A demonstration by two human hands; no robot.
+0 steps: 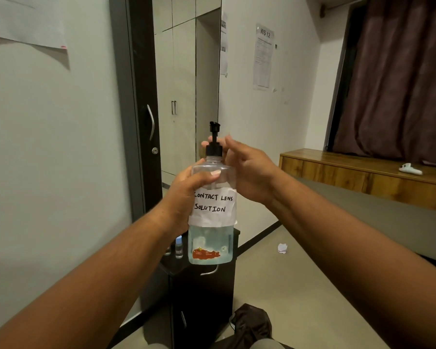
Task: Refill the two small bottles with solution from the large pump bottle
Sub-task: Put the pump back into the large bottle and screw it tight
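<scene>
Below my grip stands the dark counter (202,293), drawers in front. My left hand (186,195) has its grip wrapped round the large pump bottle (212,212), lifted upright; my right hand (247,170) sits loose beside the pump collar (213,149), fingers spread, clasping nothing firmly. Down under my left grip wait the two small bottles (178,248); filling looks not yet begun. The paper label (213,204) reads "CONTACT LENS SOLUTION".

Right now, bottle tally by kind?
Large pump bottle, held up by left hand: 1
Small bottles on the black cabinet: 2, one mostly hidden behind the left wrist
Total: 3
</scene>
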